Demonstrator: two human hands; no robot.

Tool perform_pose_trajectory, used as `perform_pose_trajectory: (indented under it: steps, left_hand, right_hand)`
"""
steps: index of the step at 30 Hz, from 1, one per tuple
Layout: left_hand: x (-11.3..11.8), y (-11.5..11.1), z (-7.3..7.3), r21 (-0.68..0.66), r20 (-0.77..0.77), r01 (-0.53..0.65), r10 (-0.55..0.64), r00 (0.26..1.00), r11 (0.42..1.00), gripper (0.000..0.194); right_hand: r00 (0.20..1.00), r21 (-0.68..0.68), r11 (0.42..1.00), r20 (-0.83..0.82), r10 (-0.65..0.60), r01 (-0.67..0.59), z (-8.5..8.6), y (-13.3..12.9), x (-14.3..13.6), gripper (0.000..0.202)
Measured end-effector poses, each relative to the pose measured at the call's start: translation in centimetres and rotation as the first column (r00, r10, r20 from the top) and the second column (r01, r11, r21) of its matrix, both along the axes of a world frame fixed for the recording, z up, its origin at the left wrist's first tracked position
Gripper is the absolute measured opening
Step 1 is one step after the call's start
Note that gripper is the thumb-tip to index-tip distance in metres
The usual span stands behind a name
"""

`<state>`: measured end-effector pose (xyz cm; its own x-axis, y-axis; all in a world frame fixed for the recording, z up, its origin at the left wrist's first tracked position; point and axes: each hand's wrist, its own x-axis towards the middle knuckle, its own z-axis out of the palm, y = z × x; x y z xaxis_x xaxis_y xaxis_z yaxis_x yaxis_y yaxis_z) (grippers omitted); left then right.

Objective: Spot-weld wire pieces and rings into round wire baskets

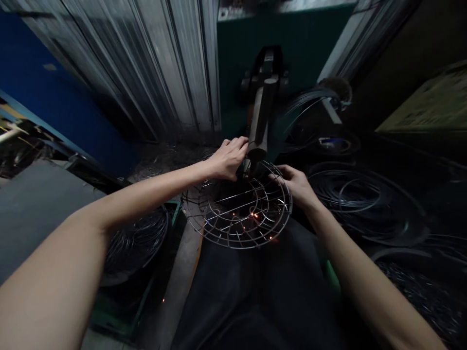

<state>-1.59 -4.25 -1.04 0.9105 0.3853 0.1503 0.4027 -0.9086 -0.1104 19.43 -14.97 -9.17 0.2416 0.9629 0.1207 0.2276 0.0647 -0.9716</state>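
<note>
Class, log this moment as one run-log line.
left hand: grips wire guard far rim | right hand: grips right rim | welder arm: over rim | sparks: visible

A dim metalworking workshop is showing here: a spot-welding machine's arm [260, 121] is pressing down over a round wire grille [237, 209], orange sparks [251, 215] are glowing, coils of steel wire [359, 194] are lying stacked around, and corrugated metal sheeting [153, 63] is forming the wall behind

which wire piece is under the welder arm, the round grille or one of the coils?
The round wire grille, held by both hands, sparks on it. The wire coils lie off to the sides, untouched.
</note>
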Motion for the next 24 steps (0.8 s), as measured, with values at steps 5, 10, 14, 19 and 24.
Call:
perform_pose_trajectory:
  steps: [5, 10, 14, 19, 24]
  left_hand:
    - [-0.5, -0.7, -0.2, 0.042, 0.005, -0.005, 0.004, 1.000, 0.999, 0.087]
    - [-0.7, -1.4, -0.5, 0.019, -0.072, 0.034, -0.033, 0.997, 0.999, 0.080]
    - [-0.1, -1.3, -0.4, -0.002, -0.126, 0.028, -0.028, 0.992, 1.000, 0.080]
    - [0.4, -1.8, -0.3, -0.068, -0.166, -0.058, 0.046, 0.985, 0.996, 0.093]
    - [0.8, -3.0, 0.3, -0.149, -0.234, -0.206, 0.168, 0.958, 0.967, 0.101]
  right_hand:
    - [0.985, -0.167, 0.985, 0.170, -0.004, 0.032, -0.4, -6.4, 2.8, 0.045]
    - [0.981, -0.254, 0.966, 0.194, 0.006, 0.044, 0.4, -9.6, 3.5, 0.041]
    - [0.978, -0.253, 0.967, 0.207, 0.015, 0.039, 1.1, -10.2, 3.4, 0.038]
    - [0.967, -0.302, 0.951, 0.217, 0.133, -0.063, 0.2, -10.7, 3.2, 0.043]
    - [0.964, -0.322, 0.941, 0.197, 0.176, -0.106, 0.0, -11.2, 3.9, 0.044]
